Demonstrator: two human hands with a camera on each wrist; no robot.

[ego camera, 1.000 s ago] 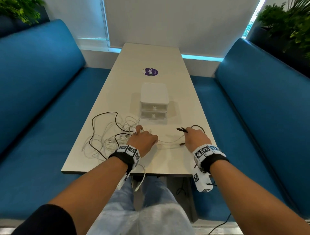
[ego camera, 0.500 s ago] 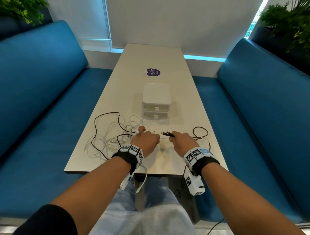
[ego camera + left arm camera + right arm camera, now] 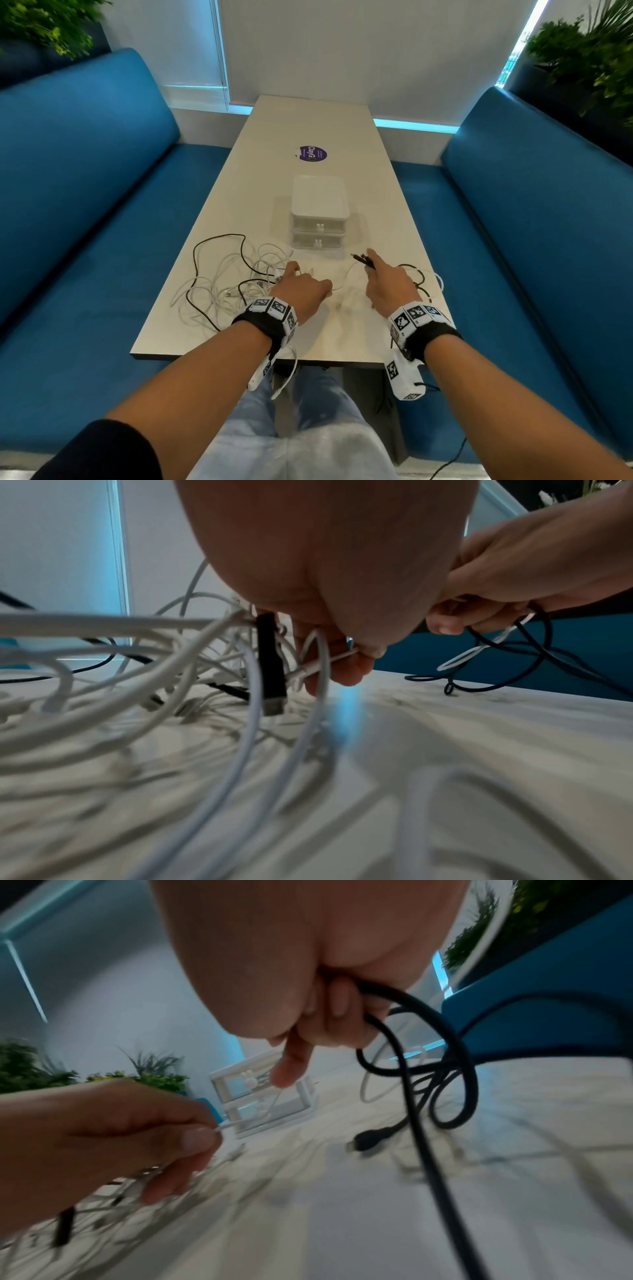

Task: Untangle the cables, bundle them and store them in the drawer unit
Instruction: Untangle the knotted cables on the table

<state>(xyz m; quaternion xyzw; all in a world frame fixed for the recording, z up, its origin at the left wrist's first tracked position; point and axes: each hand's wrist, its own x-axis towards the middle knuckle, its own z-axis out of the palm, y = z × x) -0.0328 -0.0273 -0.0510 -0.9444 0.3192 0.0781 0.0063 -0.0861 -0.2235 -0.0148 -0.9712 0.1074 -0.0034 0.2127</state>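
Rightward again goes my right hand [image 3: 388,286], its grip curled round the black cable [image 3: 416,1047]; my left hand [image 3: 303,291] pinches a white cable [image 3: 320,665] beside the tangle [image 3: 222,287] on the desk [image 3: 342,329], near the drawer unit [image 3: 320,212].

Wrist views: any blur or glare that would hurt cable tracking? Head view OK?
Left wrist: white cables near the lens smear out of focus, and a blue window reflection streaks the table. Right wrist: motion blur throughout, though the black cable held in the right hand stays readable. Head: sharp, evenly lit, with wide-angle bending at the edges.
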